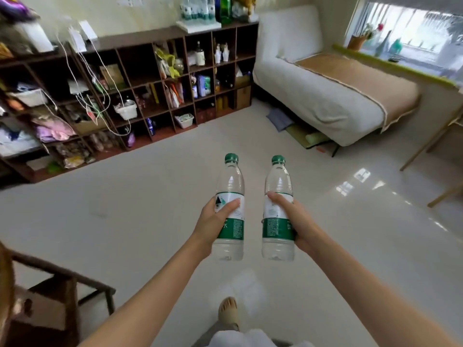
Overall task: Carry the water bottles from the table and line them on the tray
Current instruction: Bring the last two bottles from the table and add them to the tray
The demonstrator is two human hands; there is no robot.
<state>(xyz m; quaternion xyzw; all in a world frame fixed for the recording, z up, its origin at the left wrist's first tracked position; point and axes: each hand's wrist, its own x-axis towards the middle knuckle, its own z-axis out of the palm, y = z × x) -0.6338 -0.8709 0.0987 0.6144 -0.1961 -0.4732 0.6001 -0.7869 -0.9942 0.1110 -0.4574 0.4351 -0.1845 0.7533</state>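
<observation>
Both forearms are reaching forward from the bottom edge, above a sandalled foot (228, 313) on the pale floor (125, 221). The left hand (213, 221) is wrapping around the left bottle (231, 196), thumb across its label; the right hand (298, 221) is gripping the right bottle (278, 194) likewise. Both bottles are standing upright, green caps pointing up and away, side by side but apart. The fingers are hiding behind the bottles. Beyond, more bottles (199, 11) are sitting blurred on a tray (198, 25) atop the shelf (150, 83).

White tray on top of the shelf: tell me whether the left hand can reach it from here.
Probably not yet. The left hand grips a bottle over open floor, and the white tray sits on the shelf unit across the room. Nothing blocks the way.
</observation>
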